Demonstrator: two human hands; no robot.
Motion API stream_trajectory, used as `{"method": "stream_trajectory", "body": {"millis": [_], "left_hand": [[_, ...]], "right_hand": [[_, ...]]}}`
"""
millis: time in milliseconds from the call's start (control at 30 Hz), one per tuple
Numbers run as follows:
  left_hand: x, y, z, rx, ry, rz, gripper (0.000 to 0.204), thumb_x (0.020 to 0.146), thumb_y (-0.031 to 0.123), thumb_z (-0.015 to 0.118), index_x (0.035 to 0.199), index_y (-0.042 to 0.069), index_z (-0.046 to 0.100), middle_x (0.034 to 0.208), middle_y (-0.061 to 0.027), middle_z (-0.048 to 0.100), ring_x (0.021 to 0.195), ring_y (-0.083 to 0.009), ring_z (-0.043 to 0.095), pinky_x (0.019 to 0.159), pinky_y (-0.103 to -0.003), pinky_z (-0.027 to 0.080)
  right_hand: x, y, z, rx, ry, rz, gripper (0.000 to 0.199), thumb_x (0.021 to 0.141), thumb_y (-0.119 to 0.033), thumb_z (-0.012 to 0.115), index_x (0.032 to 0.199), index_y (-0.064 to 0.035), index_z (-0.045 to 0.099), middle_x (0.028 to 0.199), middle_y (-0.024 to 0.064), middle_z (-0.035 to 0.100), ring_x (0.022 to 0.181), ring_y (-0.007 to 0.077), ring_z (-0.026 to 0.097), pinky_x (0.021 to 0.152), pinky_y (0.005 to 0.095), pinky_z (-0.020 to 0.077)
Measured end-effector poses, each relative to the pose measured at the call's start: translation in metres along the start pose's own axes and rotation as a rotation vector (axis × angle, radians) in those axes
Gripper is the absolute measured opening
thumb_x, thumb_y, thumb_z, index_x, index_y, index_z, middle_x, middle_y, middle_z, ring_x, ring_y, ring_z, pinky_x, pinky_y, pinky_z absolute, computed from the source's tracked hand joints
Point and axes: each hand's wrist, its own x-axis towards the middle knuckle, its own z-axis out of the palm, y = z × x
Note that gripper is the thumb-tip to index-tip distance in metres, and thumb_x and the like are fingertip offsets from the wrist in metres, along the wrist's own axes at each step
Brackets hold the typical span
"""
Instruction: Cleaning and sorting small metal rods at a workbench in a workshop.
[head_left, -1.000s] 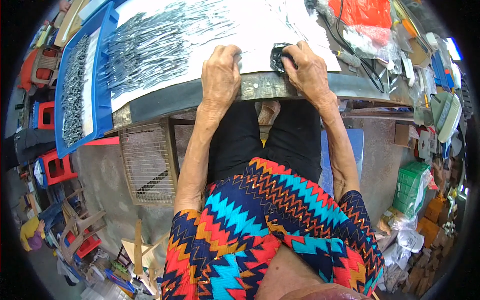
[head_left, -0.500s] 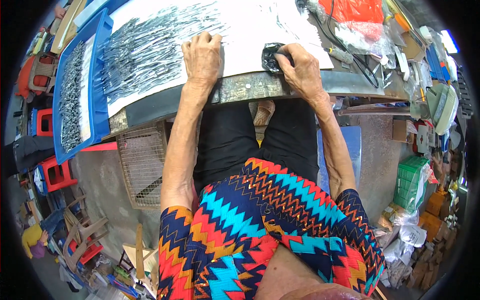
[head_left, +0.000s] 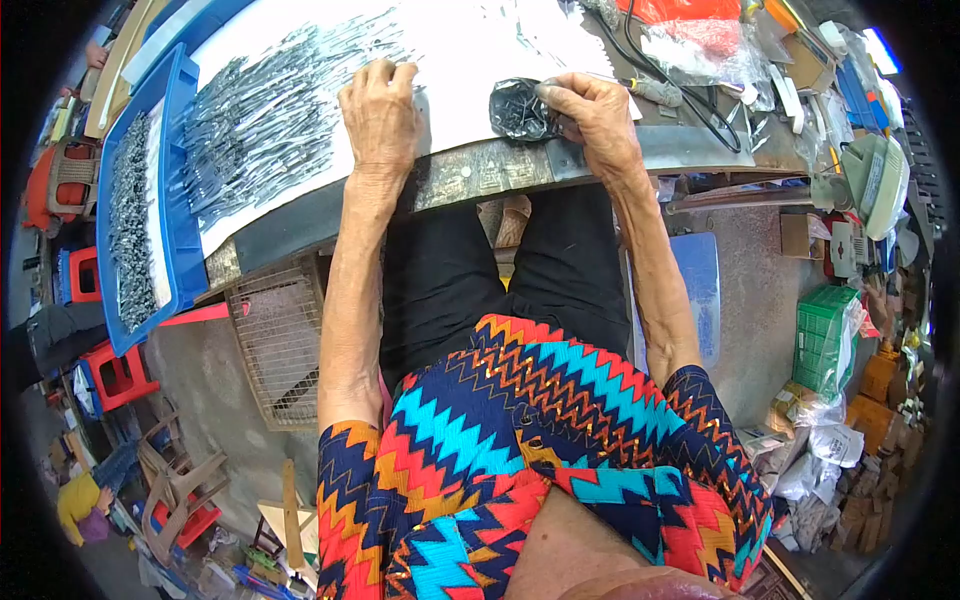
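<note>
My left hand (head_left: 382,118) rests on the white sheet (head_left: 455,45), just right of a wide spread of thin, dark and silvery strips (head_left: 265,115). Its fingers are curled under, and whatever they hold is hidden. Near the table's front edge sits a small round black dish (head_left: 518,110) with shiny dark bits in it, too small to name. My right hand (head_left: 598,118) is at the dish's right rim. Thumb and forefinger are pinched together there; I cannot make out what is between them.
A blue tray (head_left: 180,200) of small dark pieces stands at the table's left end. To the right lie a screwdriver-like tool (head_left: 655,92), a black cable (head_left: 715,125) and clear plastic bags (head_left: 690,60). A red stool (head_left: 118,372) and green crate (head_left: 825,335) stand on the floor.
My right hand has drawn back from over the black dish to its right rim. The whole view has shifted slightly; my left hand keeps its curled pose on the sheet.
</note>
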Motion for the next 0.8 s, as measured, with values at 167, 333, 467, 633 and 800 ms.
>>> {"method": "stream_trajectory", "body": {"millis": [167,333,467,633,800], "left_hand": [[0.017,0.017,0.008,-0.258,-0.059,-0.011,0.021,0.070,-0.001,0.058,0.090,0.005,0.061,0.087,-0.0120,0.057,0.086,-0.0254,0.054,0.075,-0.037,0.043],[0.047,0.027,0.033,-0.430,-0.164,-0.082,0.021,0.073,-0.002,0.051,0.091,0.003,0.062,0.088,-0.0164,0.057,0.083,-0.0297,0.055,0.074,-0.038,0.046],[0.070,0.033,0.052,-0.415,-0.176,0.019,0.021,0.076,-0.001,0.051,0.093,0.008,0.060,0.087,-0.0148,0.054,0.076,-0.0274,0.057,0.070,-0.036,0.048],[0.079,0.037,0.071,-0.341,-0.244,0.101,0.024,0.070,0.001,0.056,0.090,0.013,0.065,0.089,-0.0146,0.056,0.088,-0.0297,0.055,0.077,-0.037,0.047],[0.075,0.034,0.076,-0.241,-0.255,0.144,0.026,0.072,0.004,0.058,0.095,0.015,0.063,0.089,-0.0135,0.056,0.089,-0.0288,0.055,0.074,-0.039,0.046]], "right_hand": [[-0.004,-0.010,-0.002,0.410,-0.046,0.132,0.012,0.081,-0.009,0.058,0.084,0.0024,0.058,0.063,-0.0008,0.050,0.045,0.0017,0.038,0.040,0.0140,0.0264],[-0.010,-0.010,-0.007,0.392,-0.042,0.069,0.013,0.082,-0.007,0.052,0.084,0.0047,0.056,0.062,0.0073,0.055,0.046,0.0063,0.047,0.039,0.0159,0.0318],[-0.020,-0.018,-0.007,0.430,-0.070,0.123,0.012,0.084,-0.007,0.049,0.087,0.0047,0.051,0.063,0.0105,0.056,0.052,0.0132,0.058,0.043,0.0173,0.0427],[-0.024,-0.009,-0.011,0.511,-0.066,0.116,0.013,0.083,-0.006,0.051,0.090,0.0050,0.050,0.066,0.0123,0.058,0.055,0.0141,0.058,0.046,0.0178,0.0453],[-0.027,-0.004,-0.011,0.575,-0.067,0.109,0.017,0.081,-0.003,0.056,0.094,0.0050,0.050,0.067,0.0124,0.058,0.056,0.0140,0.059,0.047,0.0176,0.0459]]}}
